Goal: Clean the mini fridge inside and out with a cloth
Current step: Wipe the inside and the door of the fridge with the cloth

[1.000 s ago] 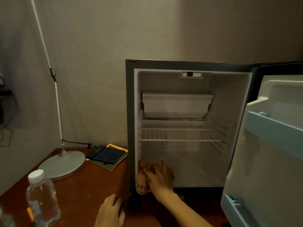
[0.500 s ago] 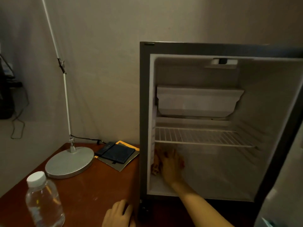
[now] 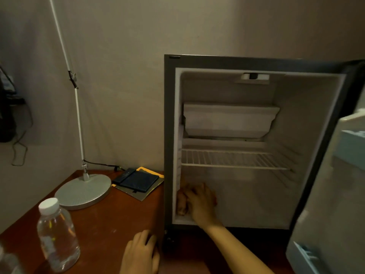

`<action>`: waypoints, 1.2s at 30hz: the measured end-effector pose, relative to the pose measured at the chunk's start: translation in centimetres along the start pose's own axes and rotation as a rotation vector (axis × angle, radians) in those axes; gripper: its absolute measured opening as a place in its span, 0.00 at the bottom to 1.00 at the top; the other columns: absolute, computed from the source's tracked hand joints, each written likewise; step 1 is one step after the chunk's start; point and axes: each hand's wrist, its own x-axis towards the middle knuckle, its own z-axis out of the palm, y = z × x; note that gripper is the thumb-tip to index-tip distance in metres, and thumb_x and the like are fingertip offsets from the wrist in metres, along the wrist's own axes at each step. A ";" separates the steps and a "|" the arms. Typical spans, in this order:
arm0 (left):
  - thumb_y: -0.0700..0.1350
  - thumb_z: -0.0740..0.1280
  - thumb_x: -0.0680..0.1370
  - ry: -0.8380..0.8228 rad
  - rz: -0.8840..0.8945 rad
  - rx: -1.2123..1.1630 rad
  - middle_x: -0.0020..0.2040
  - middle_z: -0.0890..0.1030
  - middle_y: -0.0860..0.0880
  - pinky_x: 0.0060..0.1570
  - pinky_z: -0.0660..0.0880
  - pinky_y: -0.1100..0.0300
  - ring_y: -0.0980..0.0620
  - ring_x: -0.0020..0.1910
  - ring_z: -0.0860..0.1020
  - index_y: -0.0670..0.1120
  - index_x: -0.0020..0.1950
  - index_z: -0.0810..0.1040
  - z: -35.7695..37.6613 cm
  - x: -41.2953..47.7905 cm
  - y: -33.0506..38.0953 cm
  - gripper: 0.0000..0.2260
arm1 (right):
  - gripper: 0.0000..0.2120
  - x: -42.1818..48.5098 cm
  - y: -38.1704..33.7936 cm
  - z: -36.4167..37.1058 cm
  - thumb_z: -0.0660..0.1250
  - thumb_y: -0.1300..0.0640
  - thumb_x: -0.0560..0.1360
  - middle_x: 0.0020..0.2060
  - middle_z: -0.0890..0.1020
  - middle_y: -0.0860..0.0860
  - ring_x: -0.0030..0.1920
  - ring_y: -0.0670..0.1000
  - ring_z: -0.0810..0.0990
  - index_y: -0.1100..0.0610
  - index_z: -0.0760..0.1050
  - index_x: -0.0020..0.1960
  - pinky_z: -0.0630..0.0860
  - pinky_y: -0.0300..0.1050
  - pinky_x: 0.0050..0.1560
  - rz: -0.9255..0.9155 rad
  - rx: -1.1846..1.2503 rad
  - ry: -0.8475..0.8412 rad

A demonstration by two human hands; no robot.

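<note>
We face the mini fridge (image 3: 167, 135), which stands upright with its long axis vertical and its opening turned toward us. Its door (image 3: 325, 194) is swung wide to the right, the inner side showing, and cuts off the room on that side. The left outer edge of the fridge meets the wooden table (image 3: 110, 224).

Inside we count one white freezer box (image 3: 229, 120) at the top and one wire shelf (image 3: 233, 159) below it. The space under the shelf is the largest open room, and only the hand and cloth are in it.

The cloth (image 3: 181, 202) is there, one bunched orange-brown piece low against the left inner wall, just behind the front edge. Its longer side runs roughly up and down. Our right hand (image 3: 201, 202) reaches in under the shelf and lies over it, fingers fairly straight and spread, pressing it to the wall. How far the fingertips bend round it we cannot tell.

Our left hand (image 3: 141, 252) rests palm down on the table beside the fridge's lower left corner, fingers relaxed, holding nothing.

On the table to the left we count:
- One lamp (image 3: 83, 191), its round base near the wall and its thin stem leaning up and left.
- One dark case (image 3: 138, 179) lying on papers, just beside the fridge.
- One clear water bottle (image 3: 57, 236) with a white cap, upright near the front edge.
</note>
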 end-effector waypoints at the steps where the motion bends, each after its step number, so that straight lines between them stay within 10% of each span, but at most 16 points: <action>1: 0.53 0.72 0.53 0.014 -0.011 -0.001 0.42 0.81 0.50 0.27 0.74 0.61 0.53 0.43 0.72 0.50 0.39 0.84 -0.1 -0.1 0.1 0.16 | 0.20 -0.8 0.0 -0.1 0.52 0.49 0.80 0.72 0.65 0.51 0.72 0.56 0.59 0.41 0.67 0.70 0.56 0.56 0.70 0.000 -0.003 0.001; 7: 0.50 0.61 0.67 -0.032 -0.049 0.023 0.46 0.80 0.47 0.32 0.77 0.56 0.46 0.41 0.80 0.45 0.45 0.84 -0.9 -0.8 0.8 0.16 | 0.34 -4.1 -0.4 -0.8 0.41 0.35 0.70 0.73 0.64 0.51 0.73 0.55 0.56 0.42 0.70 0.68 0.52 0.55 0.71 0.136 0.109 -0.053; 12: 0.50 0.62 0.70 -0.088 -0.096 -0.010 0.50 0.81 0.45 0.39 0.79 0.53 0.45 0.46 0.82 0.45 0.47 0.84 -0.8 -1.8 0.4 0.15 | 0.18 -4.7 1.7 -3.9 0.54 0.44 0.79 0.72 0.65 0.50 0.72 0.59 0.58 0.37 0.66 0.69 0.55 0.56 0.71 0.175 -0.003 -0.079; 18: 0.40 0.78 0.63 -0.085 -0.102 -0.032 0.47 0.81 0.43 0.36 0.78 0.52 0.42 0.43 0.81 0.42 0.46 0.83 -0.9 -1.1 0.7 0.14 | 0.18 -5.8 5.4 -10.2 0.54 0.46 0.80 0.69 0.68 0.58 0.72 0.65 0.55 0.46 0.69 0.68 0.47 0.68 0.71 0.524 -0.248 -0.051; 32: 0.37 0.80 0.60 -0.040 -0.094 -0.040 0.45 0.80 0.42 0.34 0.76 0.50 0.38 0.40 0.79 0.40 0.45 0.83 0.6 -0.4 0.0 0.15 | 0.23 -5.6 7.2 -7.2 0.52 0.51 0.79 0.71 0.61 0.56 0.69 0.67 0.56 0.53 0.58 0.73 0.54 0.68 0.67 0.411 -0.415 -0.117; 36: 0.48 0.64 0.69 0.011 -0.047 -0.025 0.45 0.80 0.43 0.32 0.76 0.51 0.40 0.39 0.78 0.41 0.45 0.83 0.5 -0.6 0.0 0.14 | 0.22 -6.1 8.3 -6.5 0.50 0.50 0.80 0.75 0.56 0.51 0.74 0.64 0.46 0.49 0.58 0.74 0.47 0.68 0.68 0.433 -0.412 -0.101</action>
